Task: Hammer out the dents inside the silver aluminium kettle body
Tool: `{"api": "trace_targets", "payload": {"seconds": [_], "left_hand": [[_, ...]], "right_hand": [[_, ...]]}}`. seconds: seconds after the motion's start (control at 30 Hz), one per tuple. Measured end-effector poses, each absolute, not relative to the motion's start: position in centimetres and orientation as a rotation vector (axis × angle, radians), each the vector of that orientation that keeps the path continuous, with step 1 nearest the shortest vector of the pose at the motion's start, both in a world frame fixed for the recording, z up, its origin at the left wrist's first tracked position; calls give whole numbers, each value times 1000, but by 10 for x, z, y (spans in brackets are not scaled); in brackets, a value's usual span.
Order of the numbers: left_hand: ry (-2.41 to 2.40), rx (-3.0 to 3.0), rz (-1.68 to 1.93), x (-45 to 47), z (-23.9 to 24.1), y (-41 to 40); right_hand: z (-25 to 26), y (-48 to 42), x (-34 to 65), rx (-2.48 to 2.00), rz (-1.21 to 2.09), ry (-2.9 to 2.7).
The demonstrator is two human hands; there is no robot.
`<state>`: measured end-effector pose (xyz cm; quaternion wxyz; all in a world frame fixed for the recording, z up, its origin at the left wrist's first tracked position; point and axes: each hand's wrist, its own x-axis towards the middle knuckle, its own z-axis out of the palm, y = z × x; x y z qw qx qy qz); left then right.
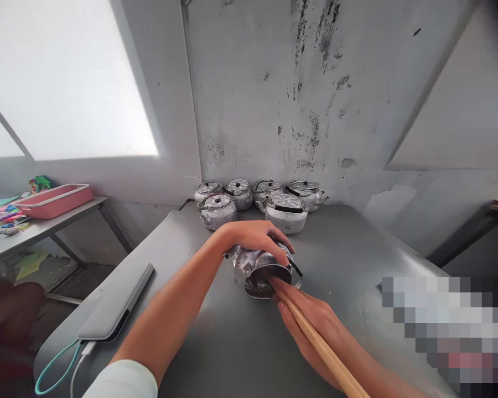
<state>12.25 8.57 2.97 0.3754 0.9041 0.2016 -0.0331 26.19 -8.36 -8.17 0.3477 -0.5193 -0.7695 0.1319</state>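
Note:
A silver metal kettle (pixel 241 267) lies tipped on the grey table, its round mouth facing me. Over its upper side curls my left hand (pixel 257 236), fingers closed on it beside the black-gripped handle (pixel 295 266). My right hand (pixel 309 309) is wrapped round a long wooden stick (pixel 321 345) at the kettle's mouth. The stick's far end goes into the mouth, where it is hidden. Several more silver kettles stand upright further back, among them one with a lid (pixel 218 210) and one with a black grip (pixel 286 214).
A grey power bank (pixel 118 304) with a teal strap and white cable lies at the table's left. Behind the kettles rises a stained wall (pixel 249 110). On a side table at left sits a pink tray (pixel 60 202) near colourful small items. The lower right is pixelated.

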Motion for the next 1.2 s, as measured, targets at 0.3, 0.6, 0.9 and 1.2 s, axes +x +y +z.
{"api": "trace_targets", "payload": {"seconds": [0.3, 0.6, 0.9, 1.2], "left_hand": [[531, 2345, -108, 124, 30, 85], [685, 2534, -135, 131, 30, 64], [570, 2536, -222, 130, 33, 73], [538, 2483, -187, 128, 33, 79]], "right_hand": [[-84, -82, 261, -1357, 326, -1987], [-77, -89, 263, -1374, 226, -2108], [-76, -86, 265, -1313, 262, -2075], [-85, -82, 265, -1317, 284, -2069]]}}
